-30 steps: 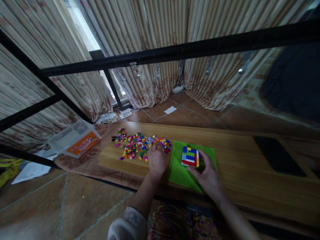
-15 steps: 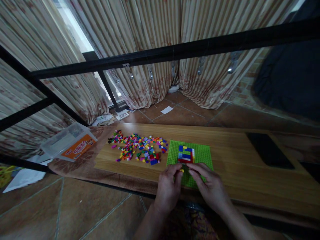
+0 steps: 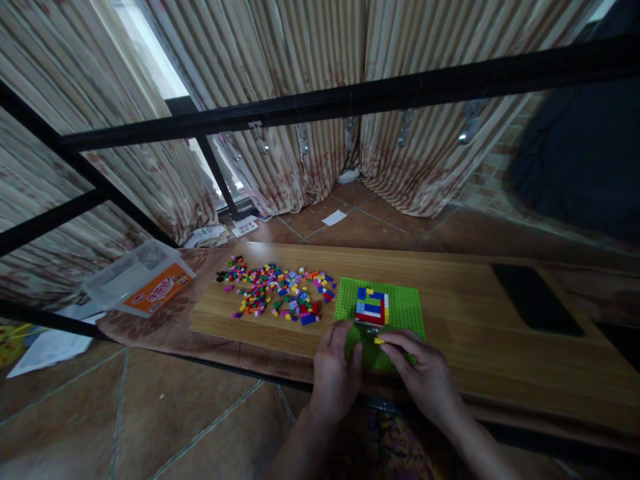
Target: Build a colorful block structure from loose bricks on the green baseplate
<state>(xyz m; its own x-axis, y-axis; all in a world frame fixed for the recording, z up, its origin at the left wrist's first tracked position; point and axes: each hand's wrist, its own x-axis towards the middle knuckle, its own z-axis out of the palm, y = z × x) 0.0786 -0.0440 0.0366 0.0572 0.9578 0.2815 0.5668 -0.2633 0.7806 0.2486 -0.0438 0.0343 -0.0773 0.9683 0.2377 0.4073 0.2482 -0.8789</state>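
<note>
My right hand (image 3: 425, 368) pinches a small yellow toy brick (image 3: 379, 341) between thumb and fingertips, just above the near part of the green baseplate (image 3: 407, 307). On the left, my left hand (image 3: 336, 373) rests at the plate's near left edge. Its fingers are curved, with a gap between thumb and forefinger and nothing visible in them. Beyond both hands, a block of blue, red, white and yellow bricks (image 3: 373, 308) is fixed on the plate. My fingers partly hide the plate's near side.
A pile of loose coloured bricks (image 3: 270, 287) spreads over the wooden board (image 3: 460, 287) to the left. A clear plastic box (image 3: 140, 273) with an orange label stands past it. At the right lies a dark flat slab (image 3: 537, 298). A black metal rail (image 3: 310, 107) crosses behind.
The yellow brick, earlier between both hands' fingertips, has moved right in my right hand's pinch. My left thumb and forefinger have come apart.
</note>
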